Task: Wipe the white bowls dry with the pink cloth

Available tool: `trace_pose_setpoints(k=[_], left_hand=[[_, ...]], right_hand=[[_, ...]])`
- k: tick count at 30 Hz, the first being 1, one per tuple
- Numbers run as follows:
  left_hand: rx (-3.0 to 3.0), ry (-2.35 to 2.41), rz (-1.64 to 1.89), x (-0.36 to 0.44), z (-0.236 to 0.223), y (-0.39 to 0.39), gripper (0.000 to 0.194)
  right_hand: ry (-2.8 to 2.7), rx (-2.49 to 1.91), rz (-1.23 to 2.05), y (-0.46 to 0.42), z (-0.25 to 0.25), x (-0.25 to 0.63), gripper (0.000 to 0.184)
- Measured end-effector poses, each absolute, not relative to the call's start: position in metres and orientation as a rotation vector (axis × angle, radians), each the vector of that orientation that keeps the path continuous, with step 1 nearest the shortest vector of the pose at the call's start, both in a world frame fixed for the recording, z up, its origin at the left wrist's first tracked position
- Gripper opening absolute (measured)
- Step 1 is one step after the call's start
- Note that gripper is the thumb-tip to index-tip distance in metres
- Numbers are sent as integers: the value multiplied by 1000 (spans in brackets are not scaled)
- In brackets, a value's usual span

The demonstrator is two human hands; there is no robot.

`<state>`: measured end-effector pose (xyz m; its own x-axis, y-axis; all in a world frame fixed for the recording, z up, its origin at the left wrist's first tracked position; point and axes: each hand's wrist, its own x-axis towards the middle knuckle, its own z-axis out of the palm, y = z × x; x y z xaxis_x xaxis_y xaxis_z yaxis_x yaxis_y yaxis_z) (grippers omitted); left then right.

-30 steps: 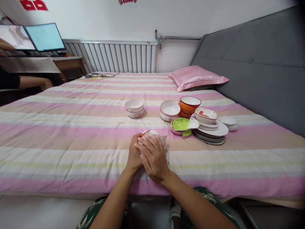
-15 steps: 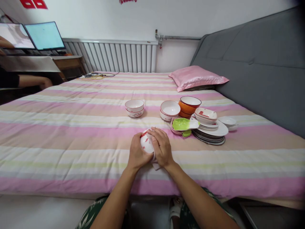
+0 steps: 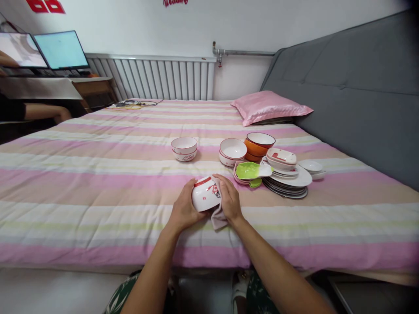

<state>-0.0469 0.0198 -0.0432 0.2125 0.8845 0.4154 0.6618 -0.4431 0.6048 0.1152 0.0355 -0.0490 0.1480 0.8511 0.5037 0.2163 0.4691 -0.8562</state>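
Note:
Tilted on its side above the bed's near part is a white bowl (image 3: pixel 203 197) with a red band and red print. My left hand (image 3: pixel 186 206) grips it from the left, fingers wrapped about its edge. Against its right side my right hand (image 3: pixel 230 199) presses a pale pinkish cloth (image 3: pixel 219 219), whose loose end hangs below the palm. Beyond my hands sit two stacked white bowls (image 3: pixel 184 149), and to their right another pair of red-rimmed bowls (image 3: pixel 232 151). The inside of the held bowl is hidden from me.
Right of my hands lie green and pink leaf-shaped dishes (image 3: pixel 250 170), stacked plates (image 3: pixel 288 189), orange bowls (image 3: pixel 257 148) and small white dishes (image 3: pixel 312 166). A pink pillow (image 3: pixel 271 107) rests near the grey headboard (image 3: pixel 353 87). Cables (image 3: pixel 137 103) lie at the far edge. Another person's leg (image 3: pixel 46 112) shows at left.
The bowl has turned so more of its printed side shows. My right hand has slid right along it with the cloth, and my left hand has shifted slightly left.

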Motion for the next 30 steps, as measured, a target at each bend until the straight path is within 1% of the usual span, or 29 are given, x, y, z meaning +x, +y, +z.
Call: trace_pose_setpoints(k=[4,8,12,16,25,30], left_hand=[[2286,1488,987,-53,-45,24,91],[2329,1480,915,-56,-47,28,97],[2331,1439,965,-55,-50,31,99],[2319,1396,1029,-49,-48,31,94],[2260,1328,1231,-38,-34,14,74],[2244,1410,1317,-38,-36,12,68]], right_hand=[[-1331,-1002,662,38,-51,116,36],[-1275,-975,726,41,-54,118,37],[-1184,-958,817,46,-57,119,37],[-1087,-928,907,49,-59,122,38],[-1025,-897,1074,45,-57,119,41],[-1096,-866,1032,38,-51,114,38]])
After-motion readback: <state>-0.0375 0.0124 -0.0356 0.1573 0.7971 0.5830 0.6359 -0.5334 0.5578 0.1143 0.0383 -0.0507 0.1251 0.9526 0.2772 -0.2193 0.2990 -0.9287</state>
